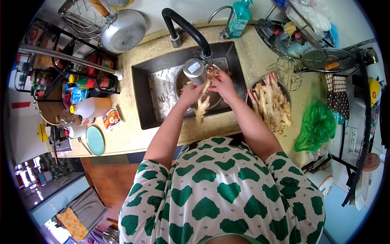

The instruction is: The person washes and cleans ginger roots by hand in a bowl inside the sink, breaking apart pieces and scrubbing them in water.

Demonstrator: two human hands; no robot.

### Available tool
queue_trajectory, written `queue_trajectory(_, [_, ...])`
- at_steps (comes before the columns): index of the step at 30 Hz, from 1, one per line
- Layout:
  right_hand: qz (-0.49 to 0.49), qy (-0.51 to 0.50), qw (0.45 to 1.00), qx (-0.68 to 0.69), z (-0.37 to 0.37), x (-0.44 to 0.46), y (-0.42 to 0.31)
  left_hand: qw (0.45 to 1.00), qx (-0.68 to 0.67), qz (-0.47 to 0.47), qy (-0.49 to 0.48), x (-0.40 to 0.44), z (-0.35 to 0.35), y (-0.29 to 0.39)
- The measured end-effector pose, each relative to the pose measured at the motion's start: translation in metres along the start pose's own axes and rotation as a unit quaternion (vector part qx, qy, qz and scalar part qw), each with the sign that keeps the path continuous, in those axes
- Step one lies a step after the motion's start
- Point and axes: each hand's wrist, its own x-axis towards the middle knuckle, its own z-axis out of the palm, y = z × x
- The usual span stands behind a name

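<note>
Over the sink (142, 97), my left hand (191, 94) is closed on a pale chicken foot (202, 105), its toes pointing down toward me. My right hand (223, 86) grips at the upper end of the same foot, its fingers bent and partly hidden. Just beyond my hands is the silver head (195, 71) of the black faucet (189, 26), which covers some of the view. Beneath them a round metal basin (177, 83) stands in the sink, with more pale pieces partly visible in it. To the right, a bowl (287, 96) is heaped with several chicken feet (268, 101).
A green plastic bag (317, 126) lies on the right counter, near a wire rack (287, 73). A soap bottle (239, 19) stands behind the sink. On the left are a jug (91, 107), a noodle packet (111, 118) and a pale green plate (95, 140).
</note>
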Motion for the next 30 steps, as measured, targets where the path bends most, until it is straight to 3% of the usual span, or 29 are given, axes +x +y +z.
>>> queue_trajectory(3, [-0.018,0.045,0.999,0.005,0.005,0.003,0.005,0.973,0.17,0.133,0.083,-0.008,0.008,0.007])
queue_trajectory(4, [-0.029,0.07,0.997,0.019,0.006,0.006,0.007,0.951,0.243,0.135,0.132,-0.006,0.009,0.003])
queue_trajectory(7, [-0.023,0.113,0.992,0.051,-0.005,0.011,-0.004,0.989,0.065,0.106,0.077,0.008,0.006,-0.016])
queue_trajectory(8, [-0.013,0.115,0.992,0.045,-0.007,0.009,-0.008,0.993,-0.099,0.007,-0.071,0.005,-0.001,-0.021])
queue_trajectory(12, [-0.069,0.121,0.983,0.123,-0.021,0.013,0.002,0.981,-0.107,0.057,-0.151,-0.039,0.007,0.017])
queue_trajectory(15, [-0.037,0.131,0.978,0.157,-0.014,0.012,0.001,0.988,-0.111,-0.017,-0.105,-0.042,0.001,0.026])
queue_trajectory(16, [-0.027,0.115,0.979,0.165,-0.016,0.019,0.012,0.986,-0.149,0.004,-0.068,-0.039,0.007,0.025])
queue_trajectory(19, [0.065,0.035,0.994,0.078,-0.006,0.012,0.032,0.986,-0.165,-0.018,-0.012,-0.019,0.021,0.008])
queue_trajectory(20, [0.103,-0.001,0.995,-0.011,-0.006,0.01,0.037,0.984,-0.179,-0.019,0.007,-0.012,0.025,0.004])
queue_trajectory(23, [0.045,0.066,0.995,0.063,-0.002,0.01,0.039,0.997,-0.054,0.044,0.025,-0.003,0.024,-0.005])
queue_trajectory(26, [0.021,0.121,0.984,0.126,0.002,0.004,0.023,0.998,-0.036,0.034,-0.029,-0.033,0.024,0.013])
queue_trajectory(29, [0.017,0.072,0.989,0.126,0.003,0.001,0.03,0.998,-0.062,0.018,0.012,-0.035,0.027,-0.003])
queue_trajectory(30, [0.032,0.03,0.998,0.05,0.003,0.004,0.039,0.994,-0.098,0.03,0.037,-0.029,0.027,-0.015])
